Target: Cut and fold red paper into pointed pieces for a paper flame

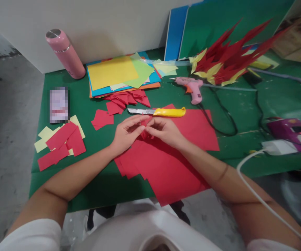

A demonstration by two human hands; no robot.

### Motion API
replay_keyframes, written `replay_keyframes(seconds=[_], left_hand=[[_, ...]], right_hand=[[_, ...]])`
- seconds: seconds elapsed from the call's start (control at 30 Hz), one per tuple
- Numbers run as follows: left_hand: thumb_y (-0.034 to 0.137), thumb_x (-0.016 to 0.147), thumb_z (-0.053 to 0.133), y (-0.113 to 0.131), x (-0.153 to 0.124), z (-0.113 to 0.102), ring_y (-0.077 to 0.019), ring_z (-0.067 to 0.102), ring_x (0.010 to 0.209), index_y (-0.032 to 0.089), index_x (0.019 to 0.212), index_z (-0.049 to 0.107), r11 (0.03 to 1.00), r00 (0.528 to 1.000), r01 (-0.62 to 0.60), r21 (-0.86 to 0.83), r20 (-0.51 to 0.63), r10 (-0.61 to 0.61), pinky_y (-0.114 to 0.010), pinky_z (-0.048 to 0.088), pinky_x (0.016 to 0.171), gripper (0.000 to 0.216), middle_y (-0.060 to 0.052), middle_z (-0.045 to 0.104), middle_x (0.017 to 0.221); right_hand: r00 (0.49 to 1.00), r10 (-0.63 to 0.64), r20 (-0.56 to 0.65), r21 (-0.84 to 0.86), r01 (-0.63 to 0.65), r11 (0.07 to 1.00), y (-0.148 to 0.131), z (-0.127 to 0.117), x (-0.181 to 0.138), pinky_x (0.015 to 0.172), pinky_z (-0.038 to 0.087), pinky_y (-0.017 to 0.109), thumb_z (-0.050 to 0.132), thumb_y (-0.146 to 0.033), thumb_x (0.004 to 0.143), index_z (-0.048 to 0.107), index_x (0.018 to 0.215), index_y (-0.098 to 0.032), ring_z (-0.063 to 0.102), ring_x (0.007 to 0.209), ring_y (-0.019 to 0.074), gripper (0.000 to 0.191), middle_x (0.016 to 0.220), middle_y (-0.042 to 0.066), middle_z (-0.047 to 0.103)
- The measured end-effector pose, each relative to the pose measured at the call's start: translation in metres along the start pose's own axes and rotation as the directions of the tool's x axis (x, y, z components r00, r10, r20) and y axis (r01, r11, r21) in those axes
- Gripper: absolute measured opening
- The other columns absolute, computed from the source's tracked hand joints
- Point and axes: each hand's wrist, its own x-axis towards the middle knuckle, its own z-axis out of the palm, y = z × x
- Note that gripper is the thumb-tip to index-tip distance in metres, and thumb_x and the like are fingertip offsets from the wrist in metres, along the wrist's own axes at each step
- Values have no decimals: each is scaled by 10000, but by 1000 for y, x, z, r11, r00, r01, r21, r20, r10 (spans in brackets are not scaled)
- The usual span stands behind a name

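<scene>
Between my fingertips is a small folded piece of red paper (144, 133). My left hand (128, 131) is closed on its left side, thumb and fingers pinching it. My right hand (166, 130) pinches the same piece from the right. Its exact shape is partly hidden by the fingers. Below both hands lie large red paper sheets (176, 174), stacked unevenly. Just beyond the fingers rests a cutter knife (166, 112) with a yellow handle, its blade pointing left. Small red folded pieces (124, 99) lie behind the left hand, by the coloured paper stack.
A pink glue gun (191, 87) lies behind the knife, its black cord curling right. Red and yellow paper spikes (226, 59) stand at the back right. A pink flask (66, 54), coloured sheets (111, 73) and paper scraps (61, 139) are leftward. A white cable (247, 184) crosses my right arm.
</scene>
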Motion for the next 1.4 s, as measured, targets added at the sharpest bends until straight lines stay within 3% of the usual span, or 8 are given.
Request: replay_keyframes(seconds=[0.23,0.63,0.9,1.03,1.17,1.4], left_hand=[[332,833,745,-5,-1,2,-126,661,907,283,1077,747,992,994,98,-78,-49,-102,-275,567,819,250,-31,728,1130],[388,868,709,-7,0,0,-192,644,1087,297,1154,705,999,998,38,4,-41,-38,-301,578,817,300,-51,682,1235],[399,875,713,-12,3,-7,-87,614,786,314,1226,670,999,994,41,0,-100,-41,-261,562,779,364,-45,635,1307],[428,859,728,-16,3,-7,-104,632,870,334,1299,613,999,995,33,-5,-91,-33,-251,558,813,465,-57,570,1406],[439,852,734,-18,4,-5,-103,646,889,358,1374,533,998,998,37,-51,-56,-40,-253,558,831,565,-70,474,1510],[410,819,776,-14,4,-2,-105,651,870,298,1250,613,994,992,27,-102,-121,-39,-236,557,785,475,-62,607,1345]], right_hand=[[1000,0,18,-2,0,1000,1,-1,2,516,415,258,745,-556,746,604,702,-189,526,517,102,395,605,-25,577],[1000,-5,23,4,5,1000,3,-1,2,521,397,262,726,-615,751,594,692,-197,505,519,106,443,570,-28,564],[998,-32,53,99,27,995,4,0,3,545,427,247,683,-635,797,585,724,-198,509,546,92,454,623,-26,590],[997,5,81,102,-14,995,5,2,2,529,441,247,764,-620,722,581,838,-203,554,561,103,471,680,-21,641],[998,28,57,82,-32,996,6,4,2,532,435,247,762,-588,741,540,773,-200,604,579,114,448,681,0,672],[999,-44,12,27,44,999,12,7,2,550,443,261,770,-545,741,517,694,-202,625,591,128,428,643,-10,649]])
